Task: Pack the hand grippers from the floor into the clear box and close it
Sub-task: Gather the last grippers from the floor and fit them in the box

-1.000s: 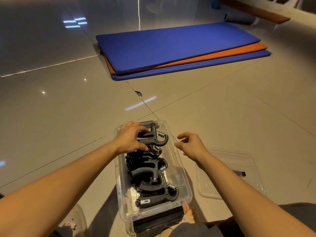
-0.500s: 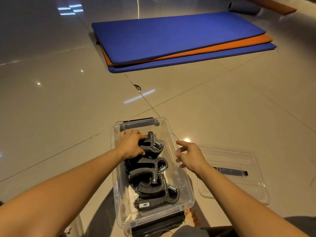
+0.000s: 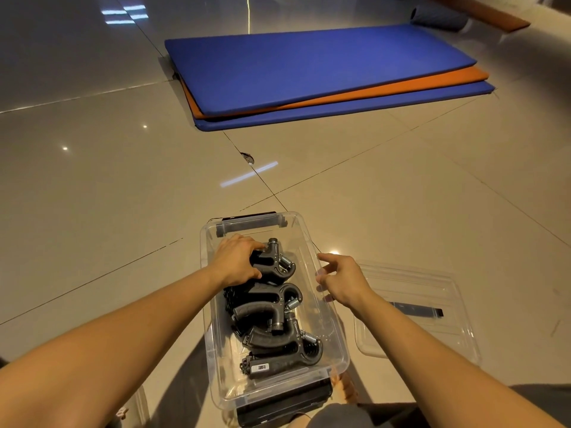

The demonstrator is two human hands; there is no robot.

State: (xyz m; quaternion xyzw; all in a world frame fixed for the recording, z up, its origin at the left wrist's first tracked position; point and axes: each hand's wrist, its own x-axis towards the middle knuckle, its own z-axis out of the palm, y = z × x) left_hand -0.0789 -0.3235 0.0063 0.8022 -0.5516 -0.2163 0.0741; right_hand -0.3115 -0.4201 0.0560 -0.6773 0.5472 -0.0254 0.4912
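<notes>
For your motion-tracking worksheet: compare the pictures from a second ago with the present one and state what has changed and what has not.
The left hand has lowered the hand gripper it holds from above the rim down into the clear box, at the far end of the row. The right hand has moved to the box's right wall, fingers spread. The other grippers, the lid on the floor and the mats have not moved.

Box [image 3: 324, 307] sits on floor [image 3: 108, 196] right in front of the person, between the forearms. Hand grippers [image 3: 272, 322] lie in a row inside it, near end to far end. Left hand [image 3: 236, 261] in the box, on the farthest gripper [image 3: 275, 262]. Right hand [image 3: 343, 281] over the box's right rim. Lid [image 3: 432, 304] on floor, right of box. Mats [image 3: 309, 69] stacked on floor well beyond the box.
</notes>
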